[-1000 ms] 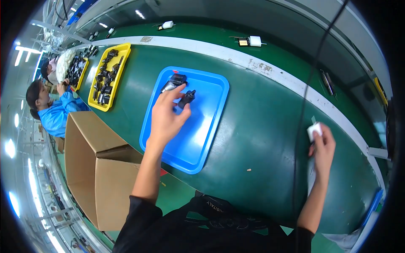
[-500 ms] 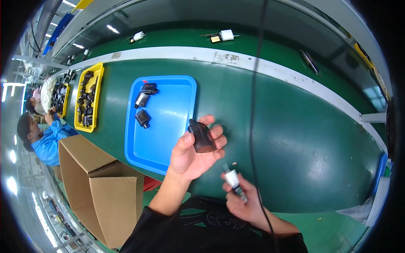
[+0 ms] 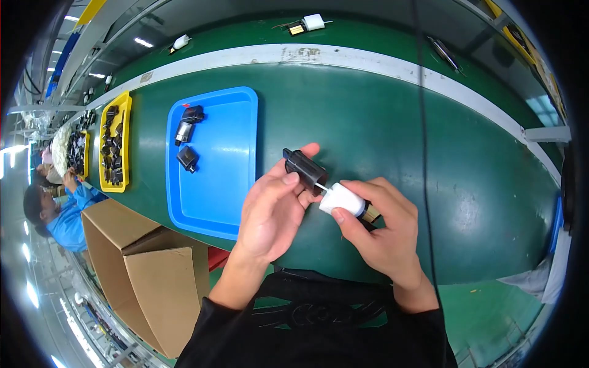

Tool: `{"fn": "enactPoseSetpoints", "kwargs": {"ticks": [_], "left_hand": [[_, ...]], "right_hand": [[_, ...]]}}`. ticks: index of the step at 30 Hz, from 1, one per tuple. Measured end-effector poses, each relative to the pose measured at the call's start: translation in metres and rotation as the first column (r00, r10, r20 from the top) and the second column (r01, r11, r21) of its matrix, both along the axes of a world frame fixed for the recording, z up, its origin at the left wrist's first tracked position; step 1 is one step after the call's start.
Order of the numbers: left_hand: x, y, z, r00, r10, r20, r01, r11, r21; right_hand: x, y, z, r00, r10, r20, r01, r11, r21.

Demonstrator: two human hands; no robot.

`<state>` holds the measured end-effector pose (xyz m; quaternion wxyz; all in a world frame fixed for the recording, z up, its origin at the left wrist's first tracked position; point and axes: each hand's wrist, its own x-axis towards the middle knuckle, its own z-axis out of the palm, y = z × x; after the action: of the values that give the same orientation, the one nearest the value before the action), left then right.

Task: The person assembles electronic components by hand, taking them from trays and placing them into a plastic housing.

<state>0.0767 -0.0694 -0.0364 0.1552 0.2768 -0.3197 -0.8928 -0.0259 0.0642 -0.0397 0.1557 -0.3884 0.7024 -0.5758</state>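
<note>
My left hand [image 3: 267, 211] is closed around a dark translucent plastic casing [image 3: 305, 173], its open end tipped toward my right hand. In my right hand [image 3: 392, 230], thumb and fingers pinch a white cylindrical part [image 3: 343, 199] with a black and gold section behind it. A thin pale tube sticks out of the white part and meets the casing's open end; how deep it reaches is hidden. Left of my hands lies a blue tray [image 3: 218, 190]. It holds a black casing [image 3: 192, 114], a dark and silvery piece [image 3: 184, 132] and another black casing [image 3: 187, 158].
A yellow tray [image 3: 127, 144] of dark parts stands farther left. Beyond a pale ledge [image 3: 368, 70], a white-and-gold assembly [image 3: 315, 23] lies on a green strip. A black cable [image 3: 423, 122] hangs at right. An open cardboard box [image 3: 162, 282] and a blue-sleeved person [image 3: 73, 214] are left.
My right hand has risen, bringing the white part up to the casing. My left hand has turned the casing's open end toward it. The view has shifted slightly.
</note>
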Motion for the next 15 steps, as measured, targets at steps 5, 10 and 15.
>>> {"fn": "enactPoseSetpoints", "kwargs": {"ticks": [5, 10, 15], "left_hand": [[0.005, 0.003, -0.007, 0.999, -0.04, -0.031, 0.037, 0.996, -0.076], [0.003, 0.008, -0.008, 0.996, -0.086, 0.005, 0.086, 0.989, -0.123], [0.001, 0.012, -0.005, 0.994, -0.111, -0.025, 0.107, 0.988, -0.115]], "right_hand": [[-0.012, 0.012, 0.001, 0.999, -0.034, -0.008, 0.034, 0.999, -0.001], [-0.014, 0.016, -0.002, 0.997, -0.016, 0.073, 0.016, 1.0, -0.001], [-0.012, 0.019, -0.004, 0.994, -0.004, 0.108, 0.012, 0.997, -0.071]]}}
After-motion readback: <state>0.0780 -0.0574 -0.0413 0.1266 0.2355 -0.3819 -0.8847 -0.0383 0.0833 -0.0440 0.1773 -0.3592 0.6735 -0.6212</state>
